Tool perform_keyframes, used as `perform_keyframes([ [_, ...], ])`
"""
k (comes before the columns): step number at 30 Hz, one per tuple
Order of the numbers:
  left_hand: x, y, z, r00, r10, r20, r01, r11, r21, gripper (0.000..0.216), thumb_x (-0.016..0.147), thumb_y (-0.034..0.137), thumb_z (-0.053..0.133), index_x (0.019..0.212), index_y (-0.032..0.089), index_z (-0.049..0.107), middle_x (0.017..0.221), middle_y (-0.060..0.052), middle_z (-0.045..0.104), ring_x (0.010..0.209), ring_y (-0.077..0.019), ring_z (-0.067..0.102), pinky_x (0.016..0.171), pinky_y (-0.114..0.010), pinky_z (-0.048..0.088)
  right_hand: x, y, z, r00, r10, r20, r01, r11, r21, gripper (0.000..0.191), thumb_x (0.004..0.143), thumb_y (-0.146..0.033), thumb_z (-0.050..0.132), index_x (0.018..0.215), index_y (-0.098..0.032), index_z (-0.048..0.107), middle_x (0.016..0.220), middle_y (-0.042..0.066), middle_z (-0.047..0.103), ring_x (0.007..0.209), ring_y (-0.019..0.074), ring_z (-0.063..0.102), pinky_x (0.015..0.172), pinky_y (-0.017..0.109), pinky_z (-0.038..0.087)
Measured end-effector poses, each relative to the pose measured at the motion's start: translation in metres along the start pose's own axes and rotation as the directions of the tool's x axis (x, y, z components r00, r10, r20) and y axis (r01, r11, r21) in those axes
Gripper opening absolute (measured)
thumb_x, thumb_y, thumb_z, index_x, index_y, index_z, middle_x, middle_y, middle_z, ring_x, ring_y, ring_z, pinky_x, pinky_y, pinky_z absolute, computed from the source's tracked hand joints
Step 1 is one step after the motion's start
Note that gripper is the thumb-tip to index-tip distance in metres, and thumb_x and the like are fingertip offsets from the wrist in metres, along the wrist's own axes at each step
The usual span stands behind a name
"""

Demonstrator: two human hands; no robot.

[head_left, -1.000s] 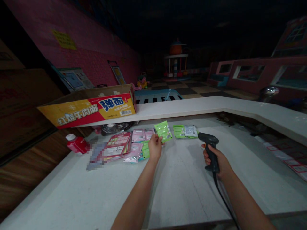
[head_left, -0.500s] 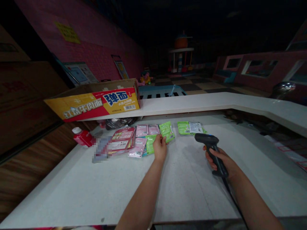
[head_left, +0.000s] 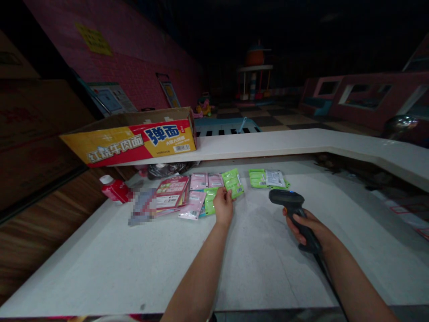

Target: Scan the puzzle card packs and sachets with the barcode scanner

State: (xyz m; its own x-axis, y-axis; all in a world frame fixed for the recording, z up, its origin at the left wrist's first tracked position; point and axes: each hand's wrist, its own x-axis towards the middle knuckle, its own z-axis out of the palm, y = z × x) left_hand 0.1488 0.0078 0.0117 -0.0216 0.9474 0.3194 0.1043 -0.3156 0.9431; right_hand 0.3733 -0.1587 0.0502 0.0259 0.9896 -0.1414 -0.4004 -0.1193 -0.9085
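Note:
My right hand (head_left: 308, 228) is wrapped round the handle of a black barcode scanner (head_left: 287, 197), raised above the counter with its head pointing left. A small blue light shows on top of the scanner. With bent fingers, my left hand (head_left: 224, 206) grips the lower edge of a green packet (head_left: 233, 181). Another green packet (head_left: 210, 201) lies just left of that hand, partly hidden by it. Beside it are pink packets (head_left: 192, 206) and a stack of red-and-white packs (head_left: 172, 192). Farther right, a green packet (head_left: 256, 178) lies next to a whitish one (head_left: 275, 178).
A red bottle with a white cap (head_left: 115, 190) lies tilted at the left of the white counter (head_left: 254, 268). Above the back edge runs a raised white shelf (head_left: 261, 142) bearing an open noodle carton (head_left: 161, 138). The scanner's cable (head_left: 330, 281) trails toward the front edge.
The scanner has tilted and shifted slightly left and down, and a blue light on its top shows more clearly. My left hand stays at the green packet.

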Motion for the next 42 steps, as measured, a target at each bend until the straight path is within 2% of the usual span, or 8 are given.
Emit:
perform_keyframes([
  [6,0.000,0.000,-0.002,0.999,0.035,-0.033,-0.032,0.995,0.094,0.018,0.086,0.038,0.053,0.084,0.021,0.053,0.073,0.000,0.058,0.065,-0.0138,0.058,0.058,-0.026,0.054,-0.001,0.002,-0.001,1.000,0.011,0.003,-0.011,1.000,-0.010,0.034,0.074,-0.040,0.078,0.095,-0.018,0.064,0.055,-0.001,0.056,0.032,0.0082,0.044,0.031,0.018,0.033],
  [12,0.000,-0.001,0.000,1.000,0.011,-0.009,-0.012,1.000,-0.026,0.018,0.086,0.039,0.054,0.086,0.021,0.052,0.077,-0.001,0.059,0.065,-0.0140,0.059,0.058,-0.028,0.057,-0.002,0.000,0.002,1.000,-0.004,0.013,0.004,1.000,0.001,0.033,0.074,-0.040,0.078,0.093,-0.017,0.065,0.055,-0.001,0.056,0.031,0.0072,0.043,0.031,0.018,0.032],
  [19,-0.001,0.001,0.000,1.000,0.004,-0.005,-0.004,1.000,-0.017,0.021,0.086,0.041,0.054,0.088,0.020,0.053,0.079,-0.002,0.061,0.067,-0.0148,0.061,0.060,-0.029,0.058,0.001,0.001,0.001,0.999,-0.030,-0.016,0.031,0.999,0.019,0.034,0.073,-0.041,0.078,0.094,-0.018,0.064,0.054,-0.002,0.055,0.031,0.0079,0.043,0.030,0.018,0.032],
  [24,-0.001,0.001,-0.002,1.000,0.021,0.021,-0.021,1.000,-0.001,0.022,0.086,0.043,0.054,0.088,0.021,0.053,0.079,-0.001,0.061,0.067,-0.0148,0.061,0.061,-0.029,0.058,0.012,0.001,-0.006,0.982,-0.110,-0.155,0.121,0.991,0.060,0.034,0.074,-0.043,0.078,0.094,-0.019,0.065,0.054,-0.003,0.055,0.034,0.0083,0.044,0.032,0.018,0.035],
  [30,-0.006,0.006,0.002,0.994,0.061,0.086,-0.062,0.998,0.019,0.022,0.084,0.043,0.055,0.085,0.021,0.053,0.073,0.002,0.056,0.064,-0.0129,0.059,0.060,-0.027,0.057,0.020,-0.002,-0.011,0.888,-0.189,-0.419,0.259,0.959,0.118,0.040,0.063,-0.042,0.085,0.087,-0.019,0.065,0.052,-0.004,0.057,0.037,0.0095,0.048,0.033,0.019,0.038],
  [35,-0.021,0.019,0.031,0.943,-0.176,0.281,0.202,0.977,-0.066,0.016,0.081,0.034,0.058,0.080,0.020,0.050,0.066,0.004,0.056,0.056,-0.0130,0.057,0.049,-0.025,0.053,0.020,-0.006,-0.016,0.846,-0.186,-0.500,0.323,0.925,0.202,0.042,0.059,-0.043,0.087,0.085,-0.018,0.065,0.052,-0.004,0.057,0.038,0.0086,0.048,0.033,0.018,0.039],
  [39,-0.031,0.029,0.050,0.853,-0.361,0.378,0.337,0.933,0.129,0.011,0.084,0.023,0.056,0.075,0.019,0.050,0.062,0.003,0.058,0.048,-0.0125,0.057,0.049,-0.026,0.049,0.020,-0.007,-0.017,0.848,-0.195,-0.493,0.341,0.913,0.225,0.041,0.060,-0.042,0.087,0.085,-0.017,0.066,0.052,-0.004,0.057,0.039,0.0087,0.048,0.034,0.018,0.039],
  [42,-0.034,0.036,0.047,0.881,-0.274,0.387,0.107,0.910,0.400,0.010,0.086,0.023,0.055,0.078,0.017,0.059,0.062,0.000,0.061,0.054,-0.0152,0.060,0.058,-0.029,0.049,0.020,-0.008,-0.017,0.848,-0.191,-0.495,0.346,0.907,0.241,0.040,0.060,-0.041,0.087,0.085,-0.017,0.066,0.053,-0.004,0.057,0.039,0.0088,0.048,0.034,0.018,0.039],
])
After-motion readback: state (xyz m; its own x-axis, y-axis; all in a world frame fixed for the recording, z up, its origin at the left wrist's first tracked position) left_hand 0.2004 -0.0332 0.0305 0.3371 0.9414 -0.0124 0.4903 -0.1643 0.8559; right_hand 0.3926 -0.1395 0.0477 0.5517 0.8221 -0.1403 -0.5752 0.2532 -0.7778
